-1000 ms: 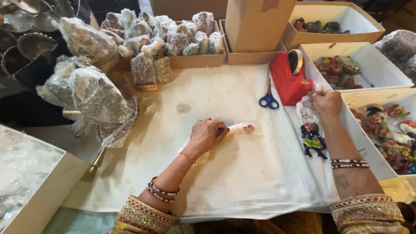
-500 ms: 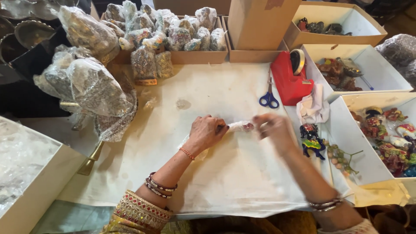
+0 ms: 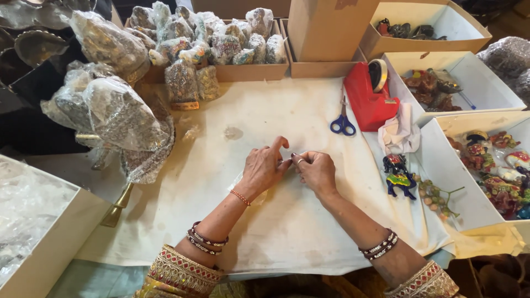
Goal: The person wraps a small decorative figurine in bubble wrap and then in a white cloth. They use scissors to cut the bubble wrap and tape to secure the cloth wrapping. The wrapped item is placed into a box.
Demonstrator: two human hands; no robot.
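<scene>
the left hand (image 3: pixel 264 167) and the right hand (image 3: pixel 316 172) meet in the middle of the white cloth (image 3: pixel 287 221) that covers the table. their fingertips press together on a small wrapped piece (image 3: pixel 247 185) of clear bubble film, and the hands cover almost all of it. only an edge of the film shows under the left wrist. the left fingers are curled down on the wrap, with the index finger lifted up. the right fingers are bent and closed on the same wrap from the other side. i cannot tell what is inside, or if tape is already on it.

what could go wrong here, i think: the film is springy, so if one hand lets go too early the wrap may open again. because the hands hide the piece, a hard squeeze could break a thin part of it.

just to the right lies a painted elephant figure (image 3: pixel 398 176), and beside it a sprig of beads (image 3: pixel 436 197) near the cloth's edge; a wide move of the right arm could push them off. further away are the blue scissors (image 3: pixel 343 124) and the red tape dispenser (image 3: pixel 369 99), both a reach away. at the far side stands a box of wrapped figures (image 3: pixel 221 44).
</scene>
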